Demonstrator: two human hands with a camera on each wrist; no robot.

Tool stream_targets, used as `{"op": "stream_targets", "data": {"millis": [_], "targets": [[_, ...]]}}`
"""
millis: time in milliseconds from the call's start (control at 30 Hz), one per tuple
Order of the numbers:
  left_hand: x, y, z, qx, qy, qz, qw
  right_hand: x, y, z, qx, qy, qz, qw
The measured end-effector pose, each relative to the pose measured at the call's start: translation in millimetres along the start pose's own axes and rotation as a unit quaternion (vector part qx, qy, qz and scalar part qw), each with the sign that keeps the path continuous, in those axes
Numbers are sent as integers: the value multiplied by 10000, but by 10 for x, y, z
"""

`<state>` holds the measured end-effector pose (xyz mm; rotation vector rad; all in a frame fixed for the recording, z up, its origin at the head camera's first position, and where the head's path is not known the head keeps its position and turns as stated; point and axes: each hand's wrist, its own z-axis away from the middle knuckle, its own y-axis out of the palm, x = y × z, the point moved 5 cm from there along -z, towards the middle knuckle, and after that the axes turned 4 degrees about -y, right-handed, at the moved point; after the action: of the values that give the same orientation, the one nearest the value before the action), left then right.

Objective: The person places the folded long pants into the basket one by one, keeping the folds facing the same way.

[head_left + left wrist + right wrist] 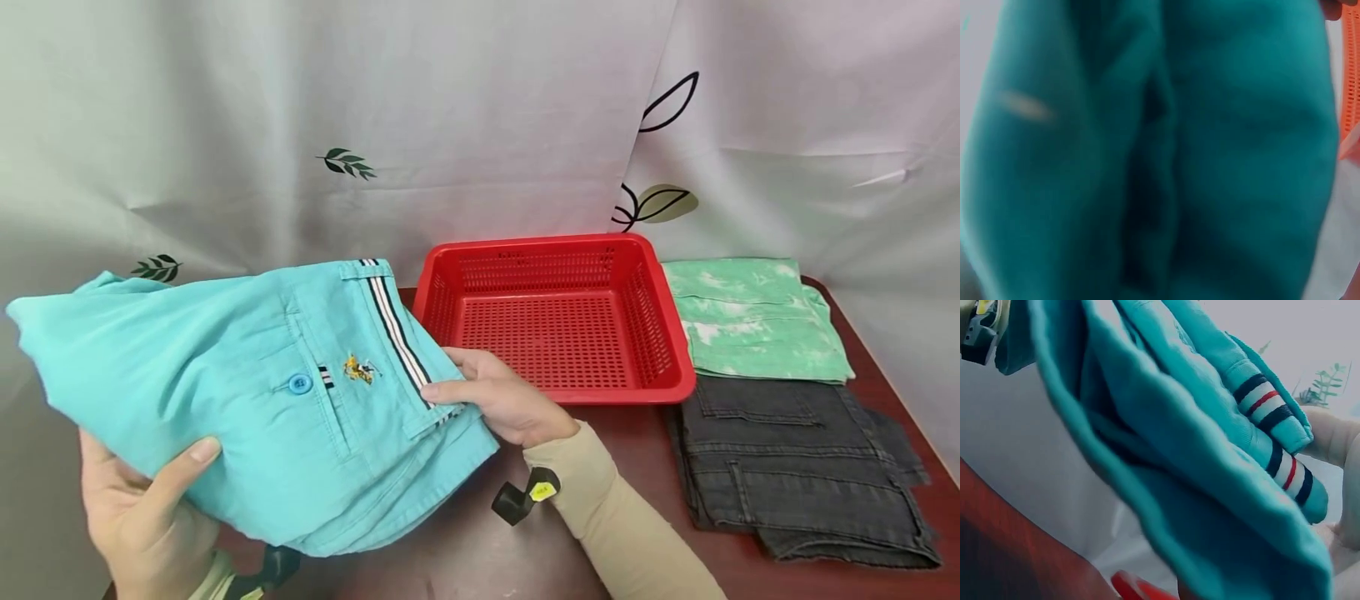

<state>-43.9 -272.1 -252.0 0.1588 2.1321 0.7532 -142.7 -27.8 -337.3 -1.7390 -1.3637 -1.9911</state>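
Observation:
A folded pair of turquoise pants [247, 400] is held up in both hands, tilted above the table. They have a striped waistband, a blue button and a small embroidered emblem. My left hand [153, 517] grips the lower left edge, thumb on top and the fingers partly hidden beneath. At the waistband my right hand [510, 400] pinches the cloth, its thumb on the striped band. In the left wrist view, blurred turquoise cloth [1247, 156] fills most of the picture. The right wrist view shows the folded layers [1147, 425] edge-on, beside the right hand [1338, 440].
A red perforated plastic basket [630, 395] with nothing in it stands behind the right hand. To its right lie a folded green-and-white garment [757, 317] and folded black jeans [795, 475]. A pale curtain [487, 125] hangs behind the dark red table [630, 483].

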Motion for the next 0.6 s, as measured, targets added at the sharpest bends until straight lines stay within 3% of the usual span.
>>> {"op": "stream_targets", "data": {"millis": [200,400,600], "targets": [[76,60,-14,214,-34,-110,9997,76,-43,43,58,-9,-108,9999],[123,77,-16,287,-123,-544,9980,133,-30,61,329,-181,-487,9981],[149,127,-7,284,-212,-1144,9928,198,-56,80,334,-403,-427,9977]]}}
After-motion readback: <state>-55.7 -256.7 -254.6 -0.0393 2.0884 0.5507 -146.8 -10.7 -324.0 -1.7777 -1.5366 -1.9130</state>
